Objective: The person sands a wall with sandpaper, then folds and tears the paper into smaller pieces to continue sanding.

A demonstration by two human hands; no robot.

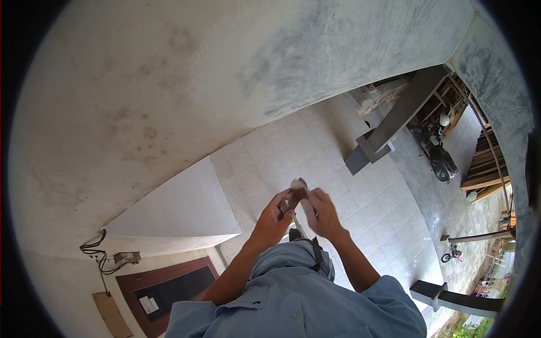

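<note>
My left hand [273, 218] is closed on a brown piece of what looks like sandpaper [291, 199], marked with white dust. A pale, rounded patch [298, 183] shows at the far end of this piece; I cannot make out what it is. My right hand [322, 214] is beside the brown piece, against its right side. Motion blurs its fingers, so their grip cannot be made out. Both hands are in front of my body, high over the tiled floor [270, 152].
A stained plaster surface [186, 73] spans the top and left. A dark pillar [403, 115] stands at the right, with a motorcycle [437, 152] and stacked planks [487, 160] beyond. Wires [97, 252] and a small box [127, 258] hang by a brown-framed door [169, 281].
</note>
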